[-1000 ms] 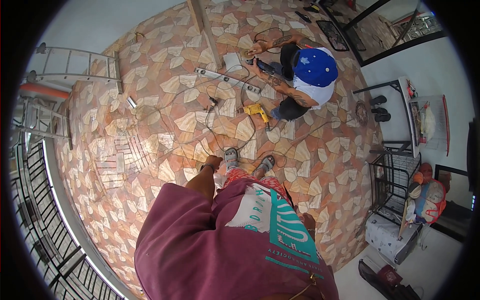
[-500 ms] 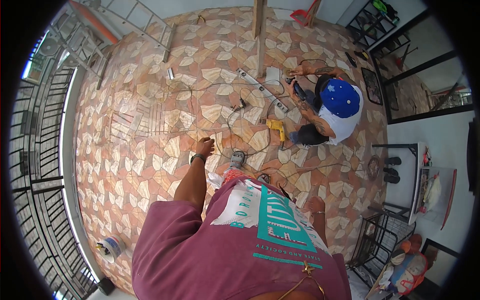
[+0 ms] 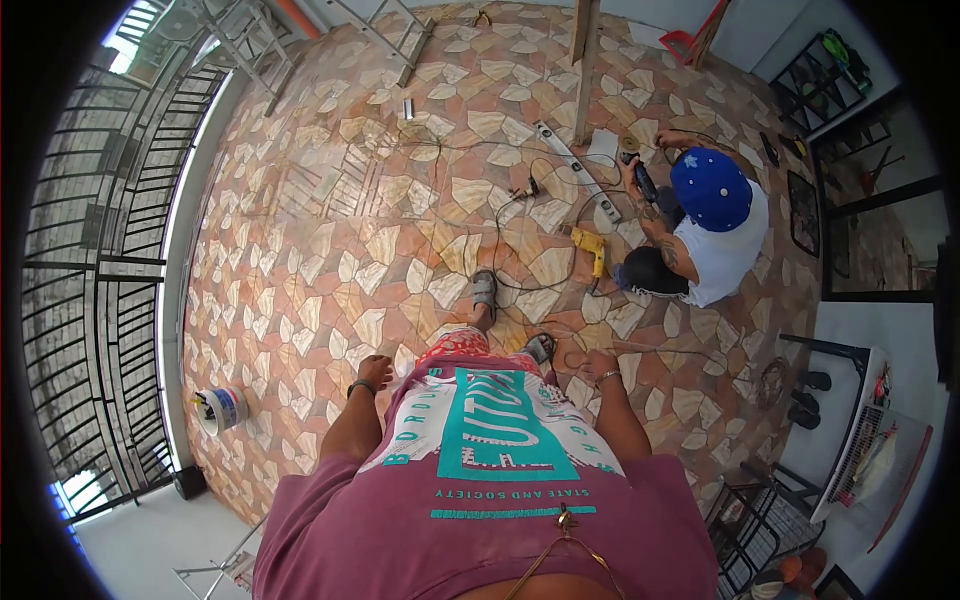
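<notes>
My left hand (image 3: 374,372) hangs at my side over the stone-patterned floor (image 3: 330,290), its fingers loosely apart and nothing in them. On the other side of my maroon shirt (image 3: 360,520), my right hand (image 3: 601,366) hangs low, also with loose fingers and no object in it. Both hands are clear of the tools. Ahead to the right, a yellow power drill (image 3: 591,252) lies on the floor. Past it is a long spirit level (image 3: 578,170). A crouching person in a blue cap (image 3: 711,190) holds an angle grinder (image 3: 645,180).
Cords (image 3: 500,240) trail across the floor ahead of my sandalled feet. A wooden post (image 3: 583,80) stands beyond the level. A stepladder (image 3: 400,45) is at the far left, a bucket (image 3: 220,409) near the left gate (image 3: 130,290). A black metal rack (image 3: 765,515) stands at the lower right.
My view has turned left and I have stepped forward. My left hand has drawn back from ahead to my side. My right hand has swung out from beside my shirt.
</notes>
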`<action>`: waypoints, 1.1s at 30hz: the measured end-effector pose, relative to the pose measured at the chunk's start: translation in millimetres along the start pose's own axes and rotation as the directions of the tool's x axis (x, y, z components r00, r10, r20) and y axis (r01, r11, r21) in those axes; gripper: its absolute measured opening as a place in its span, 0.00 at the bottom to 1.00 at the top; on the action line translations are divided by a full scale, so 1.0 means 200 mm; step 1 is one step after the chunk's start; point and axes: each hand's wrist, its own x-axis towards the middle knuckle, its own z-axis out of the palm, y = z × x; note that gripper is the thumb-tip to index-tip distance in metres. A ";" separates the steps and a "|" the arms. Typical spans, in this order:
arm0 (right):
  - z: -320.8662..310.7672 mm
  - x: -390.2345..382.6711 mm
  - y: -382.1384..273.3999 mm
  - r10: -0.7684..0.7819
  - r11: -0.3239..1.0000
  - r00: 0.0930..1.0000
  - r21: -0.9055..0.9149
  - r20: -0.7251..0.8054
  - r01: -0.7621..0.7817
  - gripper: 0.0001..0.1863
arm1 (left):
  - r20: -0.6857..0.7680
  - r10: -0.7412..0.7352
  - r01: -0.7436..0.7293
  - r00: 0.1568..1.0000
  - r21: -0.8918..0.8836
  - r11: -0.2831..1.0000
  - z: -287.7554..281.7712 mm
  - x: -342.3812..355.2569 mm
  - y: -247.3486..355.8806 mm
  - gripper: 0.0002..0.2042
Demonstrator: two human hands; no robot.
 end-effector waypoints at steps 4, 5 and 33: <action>0.19 0.00 -0.04 -0.009 0.995 1.000 -0.102 -0.009 0.008 0.07 | -0.067 -0.050 0.047 0.996 -0.053 0.997 -0.05 -0.12 -0.09 0.17; 0.20 0.02 -0.03 -0.022 0.992 1.000 -0.123 0.020 0.025 0.06 | -0.076 -0.036 0.031 0.996 -0.068 0.997 -0.05 -0.13 -0.08 0.17; 0.97 -0.20 0.66 -0.402 0.578 0.914 -0.758 0.059 0.303 0.09 | 0.145 0.048 -0.026 0.988 -0.152 0.988 -0.75 0.53 -0.34 0.17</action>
